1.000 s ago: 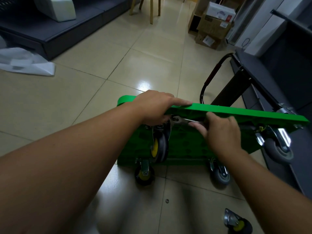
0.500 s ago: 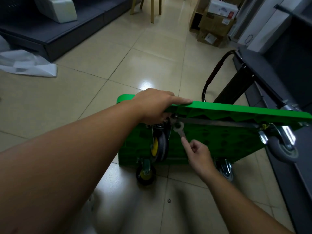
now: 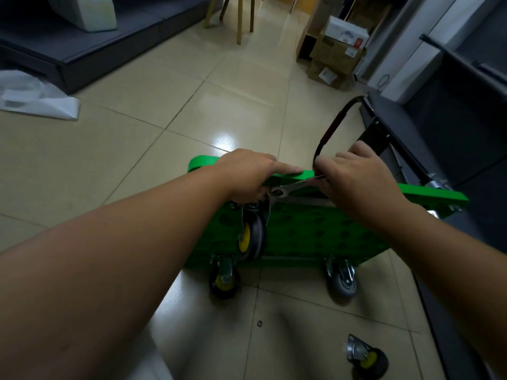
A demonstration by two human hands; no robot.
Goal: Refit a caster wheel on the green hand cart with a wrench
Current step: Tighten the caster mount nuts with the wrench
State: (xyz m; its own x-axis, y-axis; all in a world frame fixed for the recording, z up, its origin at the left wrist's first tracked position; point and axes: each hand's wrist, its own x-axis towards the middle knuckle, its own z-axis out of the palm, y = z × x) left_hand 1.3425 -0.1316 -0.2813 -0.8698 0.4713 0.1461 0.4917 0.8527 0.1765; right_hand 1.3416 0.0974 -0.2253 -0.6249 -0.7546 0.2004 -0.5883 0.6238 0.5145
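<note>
Caster wheel [image 3: 253, 237] sits upper left on the underside of the green hand cart [image 3: 315, 237], which is tipped on edge. Wrench [image 3: 293, 186] head is at its mount, handle gripped by right hand [image 3: 356, 185]. Left hand [image 3: 247, 174] clamps the cart edge directly above. Loose caster [image 3: 367, 357] lies on the floor nearby.

No legible text or labels.

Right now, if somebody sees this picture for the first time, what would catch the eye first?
The bright green cart, tipped on its side in the middle, stands out first. At its upper edge the left hand grips it while the right hand holds a wrench just above a yellow-hubbed caster. A loose caster lies at lower right.
</note>
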